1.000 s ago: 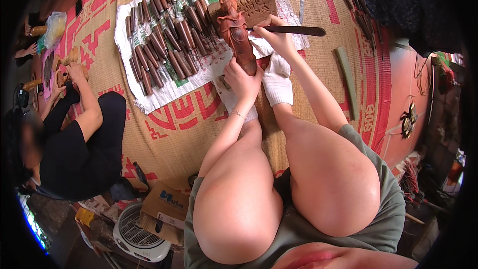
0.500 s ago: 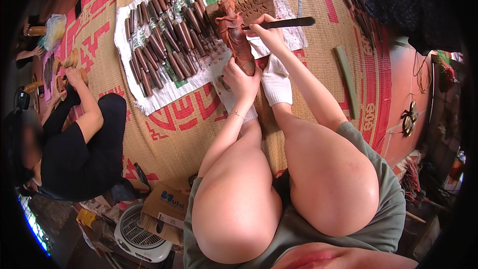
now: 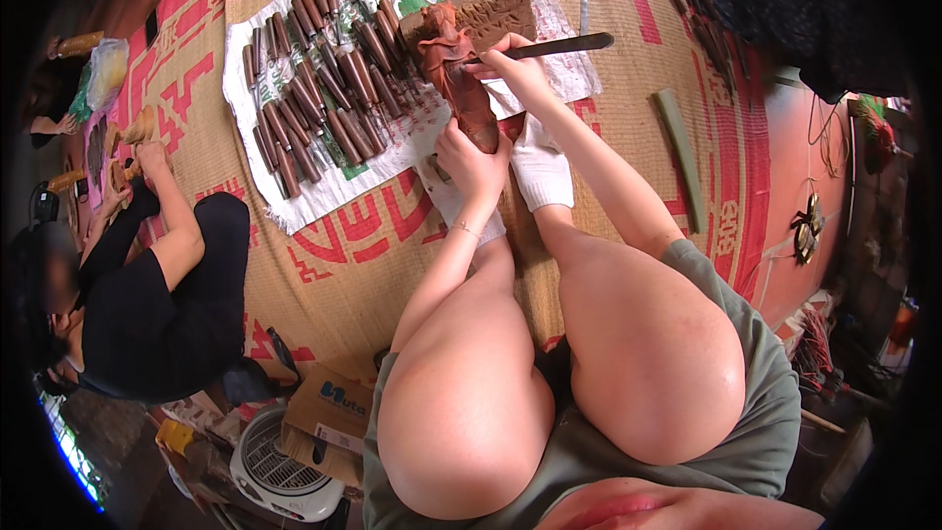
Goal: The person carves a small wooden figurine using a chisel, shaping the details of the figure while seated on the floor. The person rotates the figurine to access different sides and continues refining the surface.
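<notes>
A reddish-brown carved wooden figure [image 3: 469, 103] leans with its top against a brown block [image 3: 505, 12] that has a carved-looking surface. My left hand [image 3: 475, 169] is closed round the figure's lower end, near my feet. Pinched in my right hand [image 3: 518, 71] is a slim carving tool [image 3: 569, 45] with a flat dark handle pointing right. Its working tip meets the figure's upper middle, where my fingers partly hide it. Just left of the figure, many wooden-handled carving tools [image 3: 339, 79] lie in rows on a white printed sheet [image 3: 294, 208].
A patterned straw mat [image 3: 353, 285] spreads under everything. To the right lie a greenish strip [image 3: 679, 162] and more tools [image 3: 702, 25]. At the left sits another person [image 3: 162, 304], hands on a pale wooden piece. Behind are a cardboard box [image 3: 329, 417] and a round white appliance [image 3: 285, 481].
My right hand has shifted slightly left and down along the figure with the carving tool. My left hand keeps its hold. The whole view has moved slightly.
</notes>
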`<state>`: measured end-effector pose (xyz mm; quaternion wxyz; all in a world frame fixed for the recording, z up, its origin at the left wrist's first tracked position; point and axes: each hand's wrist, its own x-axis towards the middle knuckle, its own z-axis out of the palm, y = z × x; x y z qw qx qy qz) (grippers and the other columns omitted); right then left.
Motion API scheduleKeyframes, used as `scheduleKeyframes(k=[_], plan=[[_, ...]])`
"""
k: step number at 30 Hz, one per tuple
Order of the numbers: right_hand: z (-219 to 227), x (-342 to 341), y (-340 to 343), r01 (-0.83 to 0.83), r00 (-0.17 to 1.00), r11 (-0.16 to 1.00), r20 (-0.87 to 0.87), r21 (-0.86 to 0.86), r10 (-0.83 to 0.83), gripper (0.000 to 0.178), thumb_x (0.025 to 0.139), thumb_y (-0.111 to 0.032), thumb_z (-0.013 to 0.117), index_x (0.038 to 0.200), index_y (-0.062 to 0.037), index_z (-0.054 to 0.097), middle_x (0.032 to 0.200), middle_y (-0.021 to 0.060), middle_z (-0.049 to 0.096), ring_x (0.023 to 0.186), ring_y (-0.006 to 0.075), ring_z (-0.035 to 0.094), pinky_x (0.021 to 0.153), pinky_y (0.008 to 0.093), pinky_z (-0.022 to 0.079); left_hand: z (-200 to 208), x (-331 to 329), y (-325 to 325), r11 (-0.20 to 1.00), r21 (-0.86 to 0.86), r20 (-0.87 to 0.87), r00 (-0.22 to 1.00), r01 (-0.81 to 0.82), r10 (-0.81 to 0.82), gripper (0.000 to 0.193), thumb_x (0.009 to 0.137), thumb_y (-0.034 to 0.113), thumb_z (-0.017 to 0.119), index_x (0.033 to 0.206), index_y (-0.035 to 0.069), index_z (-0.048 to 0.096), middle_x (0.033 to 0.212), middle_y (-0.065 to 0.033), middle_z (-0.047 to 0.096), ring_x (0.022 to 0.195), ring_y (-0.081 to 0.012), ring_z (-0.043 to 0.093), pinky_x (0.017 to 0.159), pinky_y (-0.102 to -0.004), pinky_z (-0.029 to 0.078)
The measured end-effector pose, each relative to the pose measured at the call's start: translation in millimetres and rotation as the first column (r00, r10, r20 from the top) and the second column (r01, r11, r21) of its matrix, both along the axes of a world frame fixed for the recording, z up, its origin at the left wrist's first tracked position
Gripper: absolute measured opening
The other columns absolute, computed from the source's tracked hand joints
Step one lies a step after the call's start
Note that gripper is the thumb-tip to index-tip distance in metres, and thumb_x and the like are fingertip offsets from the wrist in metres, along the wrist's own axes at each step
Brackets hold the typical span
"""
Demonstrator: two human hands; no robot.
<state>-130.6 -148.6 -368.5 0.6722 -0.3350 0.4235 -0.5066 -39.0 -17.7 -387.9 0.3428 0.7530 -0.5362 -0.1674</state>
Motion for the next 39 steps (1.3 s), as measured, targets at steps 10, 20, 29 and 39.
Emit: scheduleKeyframes(k=[10, 20, 29, 39], plan=[[-0.9, -2.5, 3.8, 0.047, 0.998, 0.999, -0.046, -0.026, -0.048, 0.015, 0.085, 0.000, 0.062, 0.086, 0.0000, 0.047, 0.083, 0.0105, 0.061, 0.077, 0.0263, 0.071, 0.065, 0.0324, 0.060, -1.1, 0.7, 0.5, 1.000, -0.023, 0.008, 1.000, 0.012, -0.011, 0.072, 0.069, 0.030, 0.077, 0.121, -0.004, 0.041, 0.111, -0.0245, 0.049, 0.106, -0.0420, 0.045, 0.090, -0.0523, 0.037], [-2.2, 20.4, 6.3, 0.063, 0.995, 0.997, -0.072, -0.038, -0.066, 0.015, 0.083, 0.001, 0.061, 0.082, -0.0006, 0.046, 0.080, 0.0108, 0.062, 0.074, 0.0240, 0.071, 0.061, 0.0301, 0.060, 4.5, -0.5, -1.2, 1.000, 0.001, 0.004, 1.000, 0.010, -0.010, 0.072, 0.068, 0.030, 0.076, 0.120, -0.005, 0.042, 0.110, -0.0248, 0.050, 0.106, -0.0428, 0.045, 0.090, -0.0528, 0.037], [4.1, 10.2, 3.9, 0.094, 0.983, 0.995, -0.156, -0.024, -0.096, 0.015, 0.086, 0.000, 0.060, 0.082, 0.0002, 0.046, 0.079, 0.0122, 0.062, 0.077, 0.0276, 0.072, 0.066, 0.0323, 0.061, 4.9, -1.1, -1.3, 1.000, -0.003, 0.016, 1.000, 0.002, -0.002, 0.070, 0.068, 0.030, 0.075, 0.119, -0.006, 0.042, 0.109, -0.0247, 0.050, 0.106, -0.0427, 0.046, 0.090, -0.0531, 0.037], [-2.9, 19.4, 1.6, 0.079, 0.996, 0.995, 0.024, 0.068, -0.081, 0.016, 0.086, 0.002, 0.061, 0.085, -0.0008, 0.045, 0.083, 0.0139, 0.061, 0.077, 0.0306, 0.071, 0.065, 0.0339, 0.061, 5.8, -1.2, -1.3, 1.000, -0.023, 0.017, 1.000, 0.005, -0.005, 0.069, 0.068, 0.029, 0.075, 0.119, -0.005, 0.042, 0.108, -0.0248, 0.051, 0.105, -0.0431, 0.047, 0.090, -0.0524, 0.038]])
